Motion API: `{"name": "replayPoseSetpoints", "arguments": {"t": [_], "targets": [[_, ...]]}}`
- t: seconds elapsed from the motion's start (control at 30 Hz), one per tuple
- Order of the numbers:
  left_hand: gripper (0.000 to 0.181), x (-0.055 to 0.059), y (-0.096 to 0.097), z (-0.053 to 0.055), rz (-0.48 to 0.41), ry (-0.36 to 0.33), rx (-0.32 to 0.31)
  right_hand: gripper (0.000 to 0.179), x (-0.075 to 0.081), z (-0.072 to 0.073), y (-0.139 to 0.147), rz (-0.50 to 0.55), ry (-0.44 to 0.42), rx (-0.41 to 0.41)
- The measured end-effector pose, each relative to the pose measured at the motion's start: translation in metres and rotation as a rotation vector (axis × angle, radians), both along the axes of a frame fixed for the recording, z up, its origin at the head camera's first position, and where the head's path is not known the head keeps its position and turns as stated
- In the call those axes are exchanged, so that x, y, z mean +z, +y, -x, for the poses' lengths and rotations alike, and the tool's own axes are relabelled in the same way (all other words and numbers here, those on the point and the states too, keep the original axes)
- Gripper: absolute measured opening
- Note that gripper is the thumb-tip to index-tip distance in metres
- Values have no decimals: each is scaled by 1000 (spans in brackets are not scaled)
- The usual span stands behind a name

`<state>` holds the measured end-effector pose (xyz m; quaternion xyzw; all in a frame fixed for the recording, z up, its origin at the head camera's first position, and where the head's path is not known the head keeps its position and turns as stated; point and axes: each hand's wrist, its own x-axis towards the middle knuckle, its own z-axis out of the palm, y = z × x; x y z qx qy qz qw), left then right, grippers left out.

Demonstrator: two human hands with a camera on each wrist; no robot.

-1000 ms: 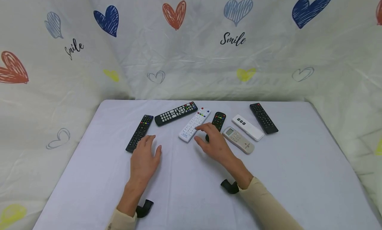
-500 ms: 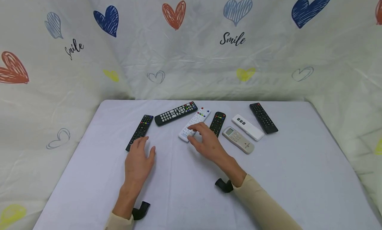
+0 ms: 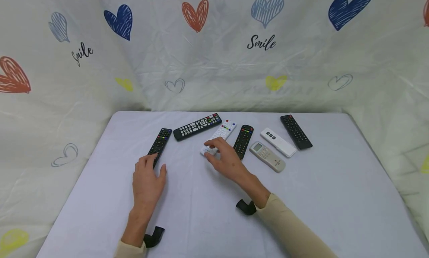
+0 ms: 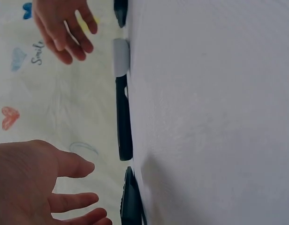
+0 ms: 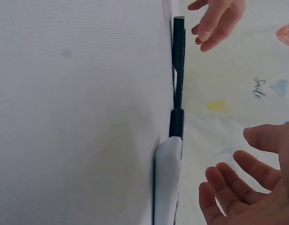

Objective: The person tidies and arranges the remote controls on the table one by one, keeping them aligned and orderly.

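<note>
In the head view my left hand (image 3: 147, 185) hovers at the near end of a slim black remote control (image 3: 161, 139), its fingertips overlapping that end. The left wrist view shows that hand's fingers (image 4: 74, 202) spread and apart from the black remote's edge. My right hand (image 3: 225, 160) is over the near half of a white remote control (image 3: 226, 129) with coloured buttons, partly hiding it. From the right wrist, its fingers (image 5: 257, 171) look relaxed, with a gap to the white remote below. Neither hand holds anything.
A long black remote (image 3: 197, 127) lies behind, between the hands. Right of the right hand are a small black remote (image 3: 243, 139), a beige air-conditioner remote (image 3: 268, 156), a white remote with few buttons (image 3: 279, 142) and another black remote (image 3: 296, 132). All rest on the white-covered table (image 3: 335, 198).
Both hands have drifted left and slightly toward the near side. The right hand now covers more of the white remote and uncovers the small black one. The remotes have stayed put.
</note>
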<state>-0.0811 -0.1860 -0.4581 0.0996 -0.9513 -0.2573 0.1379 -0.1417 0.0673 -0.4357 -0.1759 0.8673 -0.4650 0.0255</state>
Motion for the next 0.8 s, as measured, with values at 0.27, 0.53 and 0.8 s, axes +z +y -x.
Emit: {"name": "replayPoseSetpoints", "arguments": {"t": [0.27, 0.53, 0.8], "targets": [[51, -1, -9, -1, 6, 8, 40, 33, -1, 2, -9, 33, -8, 25], [57, -1, -14, 1, 1, -35, 61, 32, 1, 5, -13, 50, -17, 44], [63, -1, -16, -2, -33, -105, 68, 32, 2, 1, -17, 42, -26, 43]]}}
